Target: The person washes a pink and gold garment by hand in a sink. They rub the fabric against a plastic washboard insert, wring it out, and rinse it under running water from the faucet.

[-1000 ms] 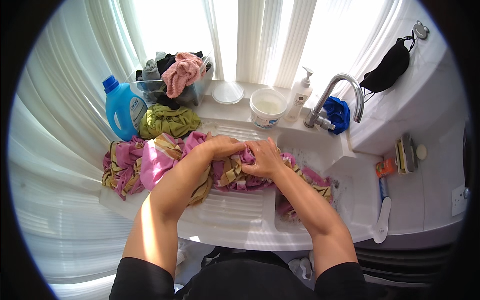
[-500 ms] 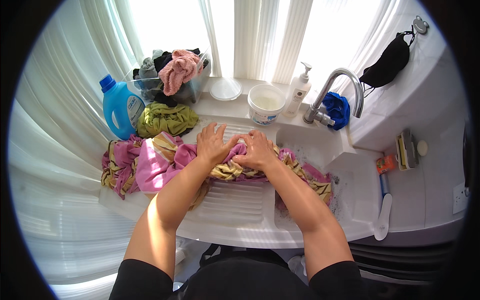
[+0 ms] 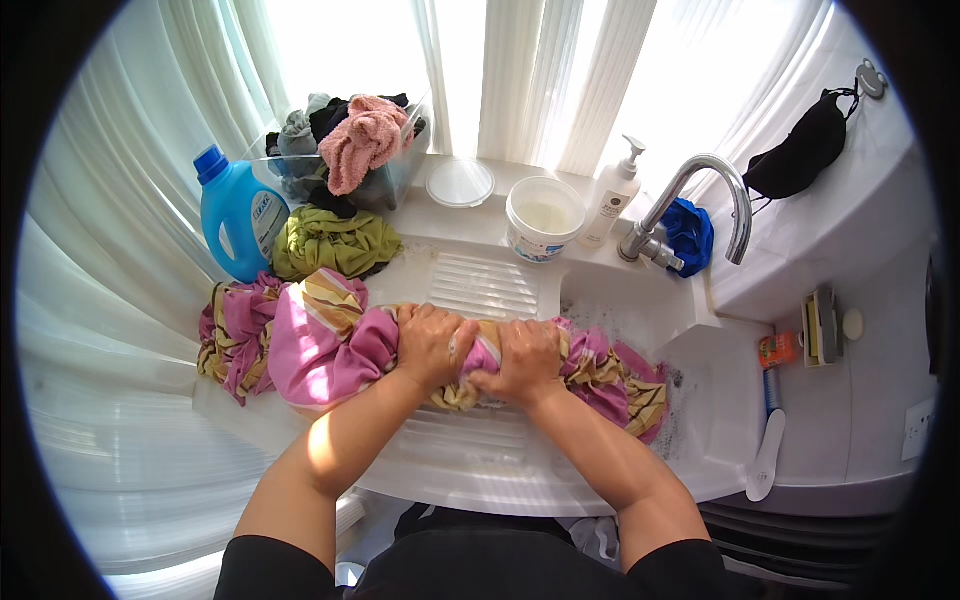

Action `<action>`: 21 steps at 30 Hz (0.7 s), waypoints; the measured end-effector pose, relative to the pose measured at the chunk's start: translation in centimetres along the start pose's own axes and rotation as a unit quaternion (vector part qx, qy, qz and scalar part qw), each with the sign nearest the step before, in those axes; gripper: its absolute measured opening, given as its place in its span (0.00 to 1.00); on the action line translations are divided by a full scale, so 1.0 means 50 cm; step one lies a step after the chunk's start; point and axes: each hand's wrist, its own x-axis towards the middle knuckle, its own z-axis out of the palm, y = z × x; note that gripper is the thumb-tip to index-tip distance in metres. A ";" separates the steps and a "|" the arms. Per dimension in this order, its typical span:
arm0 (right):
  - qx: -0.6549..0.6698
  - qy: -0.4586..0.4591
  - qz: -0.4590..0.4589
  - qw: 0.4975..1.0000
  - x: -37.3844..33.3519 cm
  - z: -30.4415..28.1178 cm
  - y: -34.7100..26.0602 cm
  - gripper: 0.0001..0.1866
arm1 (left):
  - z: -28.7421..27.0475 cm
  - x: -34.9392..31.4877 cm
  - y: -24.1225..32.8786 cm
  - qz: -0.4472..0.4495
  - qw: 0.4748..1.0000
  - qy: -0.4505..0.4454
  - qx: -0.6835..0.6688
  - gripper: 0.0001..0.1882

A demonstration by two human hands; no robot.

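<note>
A long, bunched piece of pink and yellow fabric (image 3: 330,345) stretches across the ribbed washboard (image 3: 490,288) of a white sink. Its right end hangs into the basin (image 3: 690,400), where some suds show. My left hand (image 3: 432,345) is closed around the middle of the cloth. Just to its right, my right hand (image 3: 525,360) grips the same fabric, thumb turned toward the left hand. A short twisted stretch of cloth shows between the two hands. The left part of the fabric lies piled at the sink's left edge.
Behind the cloth stand a blue detergent bottle (image 3: 238,215), a green garment (image 3: 335,243), a clear bin of clothes (image 3: 390,180), a round lid (image 3: 460,183), a white tub (image 3: 543,220) and a pump bottle (image 3: 612,200). A chrome faucet (image 3: 690,185) arches at right; a brush (image 3: 766,455) lies on the rim.
Both hands have come nearer to me, pulling the middle of the cloth with them. Their fingers, looser before, now wrap round the fabric. More of the washboard's far part shows.
</note>
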 end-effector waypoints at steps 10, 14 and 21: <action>0.194 -0.099 -0.022 0.976 -0.030 -0.143 0.060 0.39 | -0.106 0.000 0.027 0.070 0.967 -0.219 -0.105 0.30; 0.010 0.025 -0.123 0.992 -0.131 -0.072 0.013 0.41 | -0.058 -0.139 0.104 0.139 0.990 0.028 -0.009 0.25; 0.004 0.110 0.101 0.989 0.111 0.085 0.138 0.18 | 0.065 0.131 -0.013 -0.070 0.992 0.032 -0.097 0.23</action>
